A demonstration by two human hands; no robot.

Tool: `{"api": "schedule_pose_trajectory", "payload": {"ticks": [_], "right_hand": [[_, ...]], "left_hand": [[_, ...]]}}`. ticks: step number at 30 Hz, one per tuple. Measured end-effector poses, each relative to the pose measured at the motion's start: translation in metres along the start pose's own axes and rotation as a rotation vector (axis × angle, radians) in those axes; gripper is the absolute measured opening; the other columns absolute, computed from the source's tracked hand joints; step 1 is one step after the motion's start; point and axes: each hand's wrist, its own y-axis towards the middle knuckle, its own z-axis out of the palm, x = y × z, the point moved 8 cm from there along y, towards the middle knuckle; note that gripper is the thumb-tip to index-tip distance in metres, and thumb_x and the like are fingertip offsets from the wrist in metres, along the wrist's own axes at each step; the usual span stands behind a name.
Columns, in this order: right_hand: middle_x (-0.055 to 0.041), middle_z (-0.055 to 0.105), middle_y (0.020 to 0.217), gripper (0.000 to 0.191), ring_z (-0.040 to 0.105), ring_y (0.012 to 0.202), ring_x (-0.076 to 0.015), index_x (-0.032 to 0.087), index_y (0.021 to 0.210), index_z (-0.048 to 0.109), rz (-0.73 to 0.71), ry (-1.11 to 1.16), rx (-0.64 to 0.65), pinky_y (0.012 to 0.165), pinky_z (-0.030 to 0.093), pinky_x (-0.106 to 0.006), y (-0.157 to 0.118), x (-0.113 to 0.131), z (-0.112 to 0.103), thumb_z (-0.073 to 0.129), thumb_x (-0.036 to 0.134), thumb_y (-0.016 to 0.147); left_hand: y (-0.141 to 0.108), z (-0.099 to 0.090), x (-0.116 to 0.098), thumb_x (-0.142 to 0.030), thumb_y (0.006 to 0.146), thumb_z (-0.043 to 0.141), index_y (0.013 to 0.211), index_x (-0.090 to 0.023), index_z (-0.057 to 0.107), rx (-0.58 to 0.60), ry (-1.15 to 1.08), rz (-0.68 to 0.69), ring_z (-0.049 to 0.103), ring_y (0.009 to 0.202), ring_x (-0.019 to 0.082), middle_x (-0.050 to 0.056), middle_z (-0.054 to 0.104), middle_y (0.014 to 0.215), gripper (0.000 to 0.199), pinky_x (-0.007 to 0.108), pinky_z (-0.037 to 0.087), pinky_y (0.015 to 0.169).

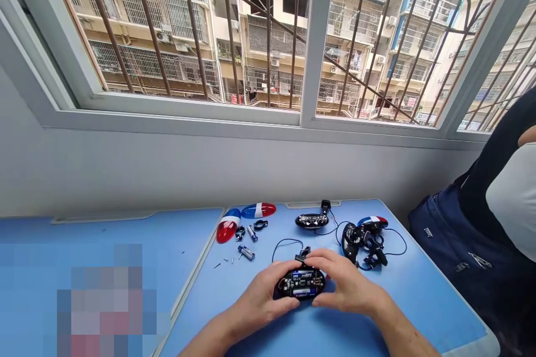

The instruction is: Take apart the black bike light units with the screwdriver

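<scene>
An oval black device [302, 283] with its inside exposed lies between my hands, showing a circuit board and blue batteries above and below it. My left hand [268, 295] grips its left end between thumb and fingers. On the right end, my right hand [345, 284] holds it the same way, with fingertips at the top edge near a small black clip. A thin black cable loops out behind the device. Further back sits a second opened oval unit [312, 221] with a black part [325, 207] standing beside it.
Red, white and blue covers [228, 226] [258, 211], black clamps [260, 225], loose batteries [246, 252] and small screws lie at the back left. Black units with cables [364, 242] sit at the right. A dark blue bag [439, 228] stands beyond the table's right edge.
</scene>
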Motion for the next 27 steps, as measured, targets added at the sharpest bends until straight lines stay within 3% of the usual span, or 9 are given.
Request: {"api": "schedule_pose_trajectory", "payload": {"ticks": [6, 12, 17, 21, 27], "right_hand": [[-0.0091, 0.06, 0.13, 0.058, 0.059, 0.116, -0.024, 0.024, 0.127, 0.059, -0.023, -0.064, -0.047, 0.098, 0.048, -0.036, 0.001, -0.002, 0.001, 0.072, 0.016, 0.071], [-0.0102, 0.061, 0.131, 0.054, 0.059, 0.117, -0.0247, 0.022, 0.126, 0.061, -0.043, -0.137, -0.074, 0.099, 0.048, -0.038, 0.001, 0.003, 0.001, 0.07, 0.014, 0.073], [-0.0157, 0.052, 0.141, 0.078, 0.055, 0.119, -0.0318, 0.019, 0.142, 0.044, -0.051, -0.28, -0.056, 0.097, 0.05, -0.047, 0.001, 0.003, 0.009, 0.077, 0.027, 0.072], [-0.0178, 0.05, 0.142, 0.066, 0.057, 0.116, -0.0324, 0.018, 0.144, 0.041, -0.102, -0.4, -0.07, 0.092, 0.054, -0.048, -0.004, 0.002, 0.022, 0.064, 0.017, 0.082], [-0.0213, 0.055, 0.136, 0.053, 0.061, 0.112, -0.0317, 0.015, 0.142, 0.042, -0.242, -0.487, -0.215, 0.087, 0.057, -0.046, -0.021, 0.01, 0.024, 0.051, 0.016, 0.09]], "left_hand": [[-0.002, -0.001, -0.007, -0.015, 0.066, 0.069, 0.133, -0.024, 0.049, -0.033, 0.273, 0.198, 0.058, 0.106, 0.03, 0.008, 0.063, 0.123, 0.07, 0.042, 0.05, 0.091], [-0.007, 0.004, -0.008, -0.011, 0.076, 0.063, 0.145, -0.027, 0.034, -0.086, 0.498, 0.366, 0.049, 0.126, 0.034, 0.012, 0.051, 0.142, 0.077, 0.051, 0.043, 0.102], [-0.005, 0.002, -0.007, -0.016, 0.078, 0.064, 0.143, -0.024, 0.039, -0.1, 0.547, 0.352, 0.051, 0.125, 0.035, 0.013, 0.055, 0.138, 0.07, 0.052, 0.045, 0.102], [-0.003, -0.003, -0.006, -0.018, 0.078, 0.066, 0.141, -0.02, 0.042, -0.113, 0.575, 0.304, 0.051, 0.126, 0.038, 0.016, 0.054, 0.139, 0.067, 0.056, 0.044, 0.103], [-0.003, 0.004, -0.012, -0.017, 0.083, 0.06, 0.139, -0.02, 0.042, -0.079, 0.55, 0.323, 0.051, 0.126, 0.035, 0.015, 0.055, 0.138, 0.059, 0.054, 0.043, 0.104]]}}
